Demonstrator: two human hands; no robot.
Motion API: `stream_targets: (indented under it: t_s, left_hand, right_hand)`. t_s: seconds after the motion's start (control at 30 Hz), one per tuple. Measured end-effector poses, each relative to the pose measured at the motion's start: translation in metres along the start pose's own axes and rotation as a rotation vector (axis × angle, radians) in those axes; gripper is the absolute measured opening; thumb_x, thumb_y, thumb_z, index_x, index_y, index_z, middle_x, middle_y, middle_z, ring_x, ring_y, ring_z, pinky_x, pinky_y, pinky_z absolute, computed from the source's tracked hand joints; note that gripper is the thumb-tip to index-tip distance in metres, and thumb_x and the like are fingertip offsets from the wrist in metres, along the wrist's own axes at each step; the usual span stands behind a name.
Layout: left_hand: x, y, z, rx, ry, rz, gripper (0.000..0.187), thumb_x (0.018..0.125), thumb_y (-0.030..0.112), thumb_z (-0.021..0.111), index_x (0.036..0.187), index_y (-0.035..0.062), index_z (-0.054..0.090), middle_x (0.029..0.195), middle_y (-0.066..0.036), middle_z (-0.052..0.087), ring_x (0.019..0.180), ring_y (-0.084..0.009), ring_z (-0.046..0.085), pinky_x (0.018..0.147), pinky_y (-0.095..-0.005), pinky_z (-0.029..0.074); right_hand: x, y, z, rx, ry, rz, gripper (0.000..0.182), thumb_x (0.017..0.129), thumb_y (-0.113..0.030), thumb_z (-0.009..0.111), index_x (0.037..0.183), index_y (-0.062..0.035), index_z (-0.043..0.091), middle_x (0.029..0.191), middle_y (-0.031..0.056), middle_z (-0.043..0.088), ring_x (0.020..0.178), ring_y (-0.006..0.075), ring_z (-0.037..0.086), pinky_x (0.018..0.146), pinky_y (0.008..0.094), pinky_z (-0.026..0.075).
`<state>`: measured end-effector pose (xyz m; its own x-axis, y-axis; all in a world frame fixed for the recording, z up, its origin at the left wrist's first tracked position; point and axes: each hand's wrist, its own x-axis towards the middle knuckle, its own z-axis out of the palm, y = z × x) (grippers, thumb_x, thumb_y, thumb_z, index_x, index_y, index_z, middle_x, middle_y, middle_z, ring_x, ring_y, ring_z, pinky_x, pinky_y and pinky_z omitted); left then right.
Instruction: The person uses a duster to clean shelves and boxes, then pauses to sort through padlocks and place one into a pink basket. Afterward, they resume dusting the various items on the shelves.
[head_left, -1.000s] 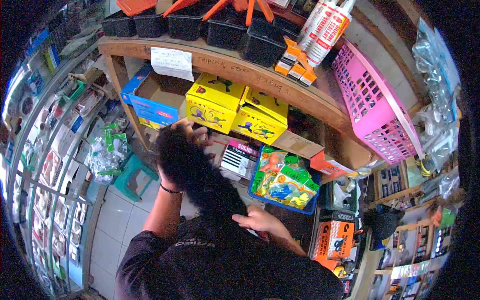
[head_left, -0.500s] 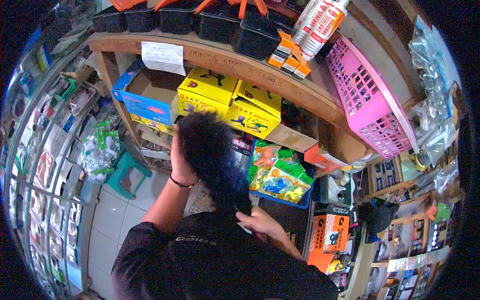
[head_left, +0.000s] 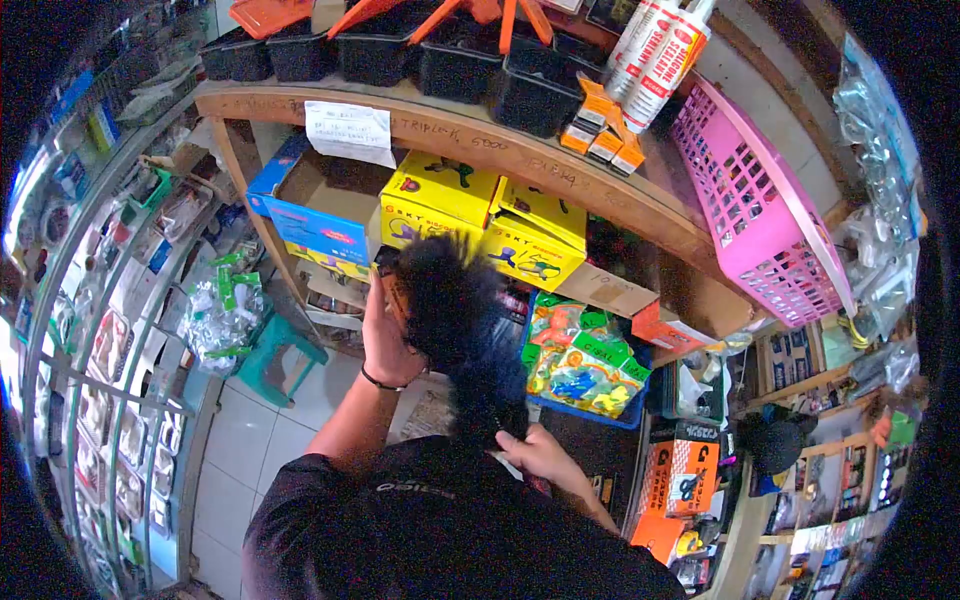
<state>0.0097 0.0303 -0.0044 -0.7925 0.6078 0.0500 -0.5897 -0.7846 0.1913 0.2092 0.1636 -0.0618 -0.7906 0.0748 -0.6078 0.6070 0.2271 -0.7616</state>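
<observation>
A black, bushy feather duster point(head_left: 460, 320) rises in front of me, its lower end narrowing toward my right hand point(head_left: 545, 458). My right hand is closed around that narrow end; the handle is mostly hidden. To the left of the feathers, my left hand point(head_left: 388, 338), with a dark band at the wrist, is upright and closed on a brown object point(head_left: 397, 298) with a dark top. The feathers cover most of this object, so its kind cannot be made out. Just beyond are yellow boxes point(head_left: 440, 195) and an open blue box point(head_left: 320, 228) on the shelf.
A wooden shelf edge point(head_left: 450, 125) runs across above the boxes. On it stand black bins point(head_left: 455, 75), sealant tubes point(head_left: 668, 65) and a pink basket point(head_left: 755, 200). Bagged goods fill a blue tray point(head_left: 600, 410). A green stool point(head_left: 285, 360) stands at left.
The whole view has shifted, so shelf and hands appear lower and further right. The brown object in my left hand shows more beside the feathers. My right hand keeps its hold on the duster.
</observation>
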Motion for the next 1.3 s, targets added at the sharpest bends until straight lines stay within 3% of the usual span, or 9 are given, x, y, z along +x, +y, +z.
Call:
stream_targets:
  t_s: [0.17, 0.3, 0.37, 0.4, 0.5, 0.63, 0.97, 1.03, 1.3]
  left_hand:
    - [0.01, 0.006, -0.042, 0.165, -0.47, -0.179, 0.053, 0.084, 0.046, 0.029, 0.12, 0.0065, 0.035, 0.118, -0.011, 0.043, 0.104, -0.0285, 0.045, 0.088, -0.0428, 0.036]
    - [-0.008, 0.009, 0.005, -0.023, 0.048, 0.044, 0.047, 0.084, 0.043, 0.032, 0.111, 0.006, 0.04, 0.108, -0.015, 0.047, 0.096, -0.031, 0.049, 0.077, -0.0441, 0.044]
    - [-0.003, 0.015, -0.029, 0.77, -0.315, 0.144, 0.058, 0.083, 0.05, 0.027, 0.123, 0.0078, 0.032, 0.12, -0.013, 0.04, 0.108, -0.0295, 0.041, 0.091, -0.0447, 0.031]
    - [0.011, 0.018, -0.022, -0.001, -0.672, -0.216, 0.057, 0.083, 0.05, 0.026, 0.122, 0.0084, 0.033, 0.121, -0.013, 0.039, 0.109, -0.029, 0.04, 0.091, -0.0441, 0.031]
    - [-0.015, 0.011, 0.01, -0.025, 0.027, 0.009, 0.049, 0.084, 0.046, 0.028, 0.113, 0.0078, 0.04, 0.114, -0.015, 0.043, 0.099, -0.0304, 0.048, 0.078, -0.0432, 0.043]
    - [0.001, 0.009, -0.042, 0.841, -0.247, 0.113, 0.057, 0.084, 0.049, 0.025, 0.123, 0.0083, 0.032, 0.123, -0.012, 0.038, 0.107, -0.0282, 0.042, 0.09, -0.044, 0.033]
    - [-0.003, 0.015, -0.031, -0.032, -0.572, -0.198, 0.059, 0.083, 0.052, 0.025, 0.122, 0.0087, 0.032, 0.119, -0.015, 0.041, 0.106, -0.0316, 0.043, 0.09, -0.0451, 0.032]
    - [-0.013, 0.012, -0.001, -0.063, 0.005, 0.095, 0.057, 0.083, 0.051, 0.025, 0.12, 0.0084, 0.034, 0.112, -0.02, 0.044, 0.097, -0.0389, 0.046, 0.087, -0.0471, 0.035]
    - [-0.015, 0.014, 0.002, 0.01, 0.006, 0.056, 0.055, 0.084, 0.049, 0.026, 0.122, 0.0102, 0.032, 0.108, -0.015, 0.046, 0.1, -0.0339, 0.046, 0.082, -0.0507, 0.038]
  right_hand:
    - [0.004, 0.008, 0.001, 0.052, 0.004, -0.224, 0.034, 0.079, -0.037, 0.052, 0.079, -0.0025, 0.054, 0.062, 0.0005, 0.051, 0.054, 0.0093, 0.045, 0.05, 0.0257, 0.039]
    - [-0.002, -0.018, 0.007, 0.07, 0.018, -0.118, 0.034, 0.079, -0.036, 0.052, 0.077, -0.0019, 0.055, 0.062, 0.0017, 0.051, 0.056, 0.0095, 0.046, 0.051, 0.0256, 0.039]
    - [-0.006, -0.024, 0.002, -0.16, -0.042, -0.08, 0.035, 0.079, -0.035, 0.052, 0.077, -0.001, 0.055, 0.062, 0.0032, 0.053, 0.057, 0.0112, 0.047, 0.053, 0.0278, 0.041]
    - [-0.004, -0.02, 0.002, -0.147, 0.013, -0.166, 0.034, 0.079, -0.035, 0.052, 0.079, -0.0009, 0.056, 0.063, 0.0038, 0.053, 0.058, 0.0122, 0.048, 0.054, 0.0287, 0.041]
    - [-0.006, -0.027, -0.003, -0.123, 0.048, -0.048, 0.033, 0.08, -0.033, 0.051, 0.085, -0.0017, 0.056, 0.068, 0.0051, 0.056, 0.062, 0.0138, 0.049, 0.06, 0.0297, 0.042]
    - [-0.002, -0.013, -0.001, -0.095, -0.065, -0.109, 0.033, 0.081, -0.032, 0.05, 0.085, 0.0, 0.056, 0.068, 0.005, 0.056, 0.062, 0.0114, 0.049, 0.059, 0.0282, 0.042]
    - [-0.008, -0.017, -0.002, -0.106, 0.019, -0.095, 0.034, 0.078, -0.036, 0.054, 0.075, -0.0027, 0.056, 0.059, 0.0014, 0.051, 0.053, 0.0084, 0.046, 0.048, 0.024, 0.037]
    - [-0.004, -0.014, -0.003, -0.074, 0.048, -0.014, 0.034, 0.078, -0.036, 0.054, 0.075, -0.0019, 0.056, 0.059, 0.0017, 0.052, 0.053, 0.0089, 0.046, 0.048, 0.0246, 0.037]
    - [-0.004, -0.012, -0.002, 0.05, -0.002, -0.039, 0.038, 0.078, -0.039, 0.053, 0.078, -0.0012, 0.055, 0.059, 0.0018, 0.053, 0.053, 0.0096, 0.047, 0.048, 0.0252, 0.039]
